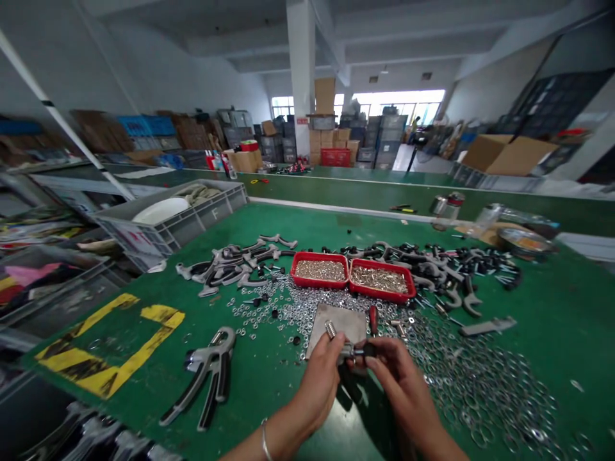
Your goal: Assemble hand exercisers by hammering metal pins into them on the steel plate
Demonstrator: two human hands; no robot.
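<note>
Looked across a wide storeroom, cartons and crates stacked far back in the upper frame. Stood over a green bench mat (269, 403) filling the lower half. Had both hands low at centre, left hand (319, 381) and right hand (401, 384), fingertips meeting just below a grey metal plate (343, 320). Held a small metal part (353, 351) between them, clear of the mat. Pinched its left end with left thumb and fingers closed together; gripped its right end, at a black knob (369, 350), with right fingers likewise clamped shut. Found its long axis running nearly level, left to right across the frame, from one set of fingertips to the other, so neither hand nearer than the other. Could not tell the part's finer shape, too small and half covered.

Noted a red-handled tool (373, 318) at the plate's right edge, two red trays (321, 269) of small fasteners above it, loose washers (480, 378) spread to the right, a plier-like tool (214, 358) lying lower left, and a grey crate (192, 221) at upper left
</note>
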